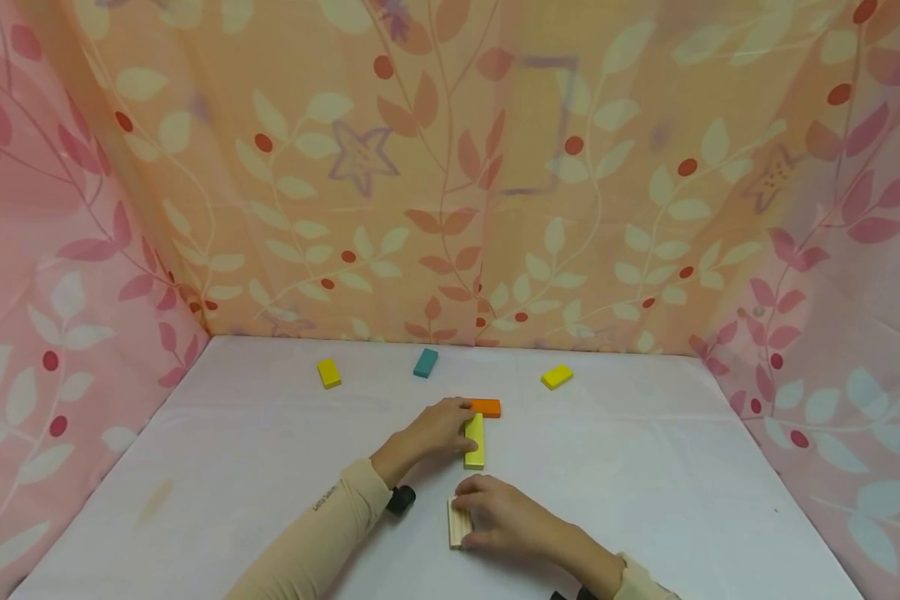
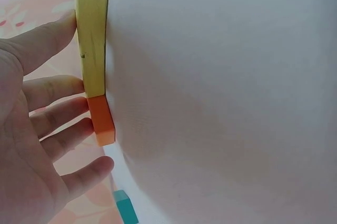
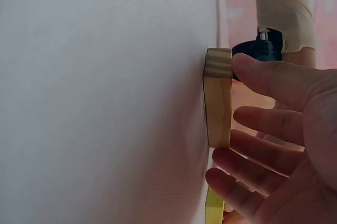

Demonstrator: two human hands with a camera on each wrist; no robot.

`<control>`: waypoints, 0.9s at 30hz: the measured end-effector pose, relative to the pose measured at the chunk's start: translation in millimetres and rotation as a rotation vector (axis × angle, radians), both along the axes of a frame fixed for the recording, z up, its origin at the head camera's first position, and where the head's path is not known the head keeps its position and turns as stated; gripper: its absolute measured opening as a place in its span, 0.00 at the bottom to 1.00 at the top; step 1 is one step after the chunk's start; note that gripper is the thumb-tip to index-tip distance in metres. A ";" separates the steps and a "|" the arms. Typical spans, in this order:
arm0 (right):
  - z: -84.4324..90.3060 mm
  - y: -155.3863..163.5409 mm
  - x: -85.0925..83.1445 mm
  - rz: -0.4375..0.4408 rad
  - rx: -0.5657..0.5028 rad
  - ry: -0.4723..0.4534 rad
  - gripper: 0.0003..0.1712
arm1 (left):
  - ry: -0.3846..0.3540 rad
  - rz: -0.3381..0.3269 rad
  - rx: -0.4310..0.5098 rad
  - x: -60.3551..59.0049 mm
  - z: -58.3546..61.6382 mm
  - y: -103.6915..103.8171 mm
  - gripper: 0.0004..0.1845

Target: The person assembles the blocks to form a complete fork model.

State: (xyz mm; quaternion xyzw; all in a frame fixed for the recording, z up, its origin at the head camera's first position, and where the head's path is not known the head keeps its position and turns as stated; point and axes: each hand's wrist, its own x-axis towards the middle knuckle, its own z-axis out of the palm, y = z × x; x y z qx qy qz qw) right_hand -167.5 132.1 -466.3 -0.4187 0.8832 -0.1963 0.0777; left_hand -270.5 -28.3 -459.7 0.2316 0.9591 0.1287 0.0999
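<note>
My left hand (image 1: 437, 427) is beside a long yellow block (image 1: 476, 442) that lies on the table. In the left wrist view its fingers are nearly straight, the thumb and index fingertips at the yellow block's edge. Two more fingertips meet the orange block (image 2: 101, 121), which butts against the yellow block's far end. Nearer the body, my right hand (image 1: 513, 521) is at a plain wooden block (image 1: 459, 525) lying flat. The right wrist view shows the thumb and loosely extended fingers (image 3: 263, 121) along that block's edge, a fingertip by its far end.
Farther back on the white table (image 1: 645, 467) lie a yellow block (image 1: 329, 373), a teal block (image 1: 426, 363) and another yellow block (image 1: 557, 377). Patterned curtains (image 1: 450, 167) rise at the back and both sides. A black wrist device (image 1: 401, 500) sits under the left cuff.
</note>
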 end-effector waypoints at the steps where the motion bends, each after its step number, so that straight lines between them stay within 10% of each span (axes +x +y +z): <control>1: 0.2 -0.3 0.4 0.008 0.008 0.014 0.25 | 0.000 0.000 -0.002 0.0 0.1 0.2 0.31; 27: 0.2 -0.8 1.5 0.027 0.020 0.069 0.28 | -0.005 -0.003 0.009 2.8 4.9 -0.1 0.30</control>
